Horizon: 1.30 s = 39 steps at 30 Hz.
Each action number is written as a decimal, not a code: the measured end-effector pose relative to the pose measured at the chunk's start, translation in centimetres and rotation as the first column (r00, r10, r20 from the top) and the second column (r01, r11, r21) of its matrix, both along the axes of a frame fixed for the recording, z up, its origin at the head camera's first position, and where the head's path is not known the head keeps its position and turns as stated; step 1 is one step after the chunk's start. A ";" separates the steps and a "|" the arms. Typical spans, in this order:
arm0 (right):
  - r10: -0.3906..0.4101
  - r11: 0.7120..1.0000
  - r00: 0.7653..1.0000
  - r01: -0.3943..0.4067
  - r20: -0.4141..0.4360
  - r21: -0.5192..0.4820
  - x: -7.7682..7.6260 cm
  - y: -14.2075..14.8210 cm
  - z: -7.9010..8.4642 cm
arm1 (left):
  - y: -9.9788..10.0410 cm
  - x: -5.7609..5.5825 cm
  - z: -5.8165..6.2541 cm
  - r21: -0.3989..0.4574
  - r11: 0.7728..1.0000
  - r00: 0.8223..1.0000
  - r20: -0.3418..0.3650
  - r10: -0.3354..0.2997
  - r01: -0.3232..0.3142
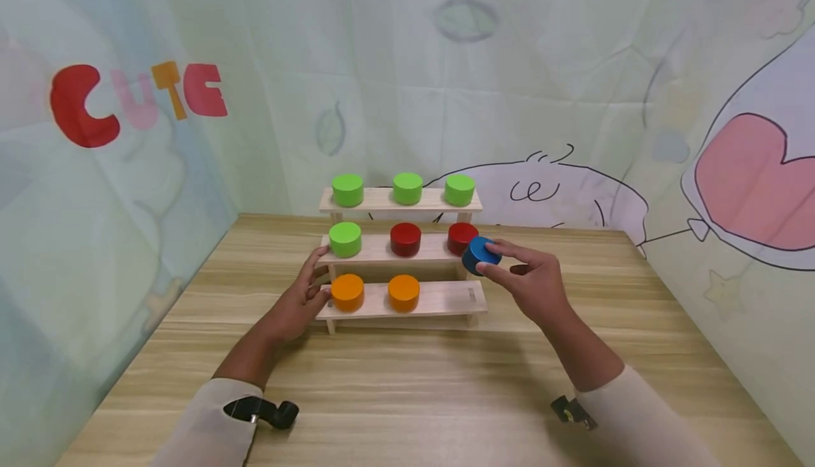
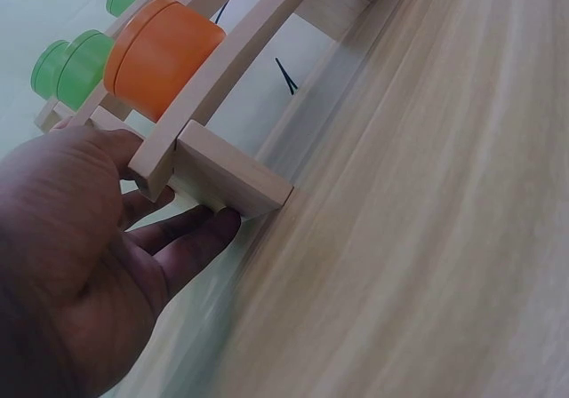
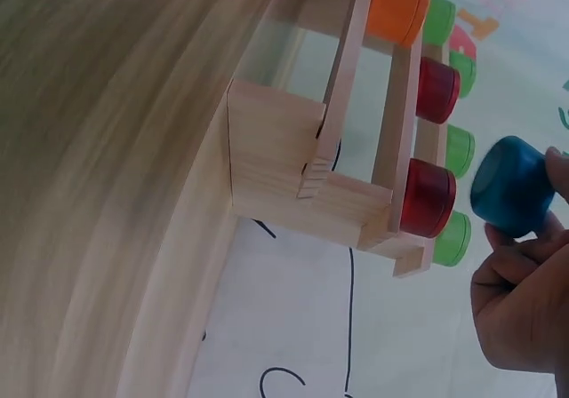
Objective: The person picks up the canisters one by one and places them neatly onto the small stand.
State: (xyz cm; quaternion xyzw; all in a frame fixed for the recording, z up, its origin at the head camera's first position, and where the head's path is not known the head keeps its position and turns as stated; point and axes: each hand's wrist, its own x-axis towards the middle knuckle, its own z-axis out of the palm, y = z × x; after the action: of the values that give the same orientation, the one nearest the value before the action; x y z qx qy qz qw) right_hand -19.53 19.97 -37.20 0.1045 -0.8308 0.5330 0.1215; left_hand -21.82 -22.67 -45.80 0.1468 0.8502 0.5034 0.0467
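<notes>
A three-tier wooden rack (image 1: 446, 301) stands on the table. My left hand (image 1: 294, 311) grips its left end, thumb by the lowest shelf and fingertips against the side leg (image 2: 227, 171). My right hand (image 1: 533, 279) pinches a blue cylinder (image 1: 481, 255) between thumb and fingers. The blue cylinder is tilted and held in the air before the right end of the rack. Behind it, a red cylinder (image 1: 461, 238) sits partly hidden on the middle shelf. Two orange cylinders, one at the left (image 1: 347, 293) and one at the middle (image 1: 404, 293), rest on the lowest shelf.
Three green cylinders, among them the middle one (image 1: 407, 188), line the top shelf. Another green cylinder (image 1: 345, 239) and a red cylinder (image 1: 405, 239) share the middle shelf. Printed curtains (image 1: 382, 99) hang behind and beside the wooden table (image 1: 407, 396).
</notes>
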 end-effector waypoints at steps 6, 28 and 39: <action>0.014 0.995 0.991 -0.026 0.130 0.094 -0.3 -0.7 -0.7 | 0.0 0.0 0.1 0.005 1.000 1.000 -0.004 -0.005 0.005; 0.057 0.992 0.955 -0.086 0.293 0.089 -1.4 -1.9 -3.1 | 0.1 0.0 0.0 -0.001 1.000 1.000 -0.007 0.000 0.000; 0.083 0.995 0.933 -0.096 0.350 0.022 -2.2 -1.2 -3.8 | 0.3 0.1 0.1 0.007 1.000 1.000 -0.011 -0.019 0.019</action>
State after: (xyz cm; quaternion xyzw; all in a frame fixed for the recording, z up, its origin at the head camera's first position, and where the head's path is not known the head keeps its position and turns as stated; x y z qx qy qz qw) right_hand -21.71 18.77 -41.03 0.0485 -0.8436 0.5320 -0.0539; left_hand -21.72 -22.42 -45.65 0.1577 0.8472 0.5053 0.0463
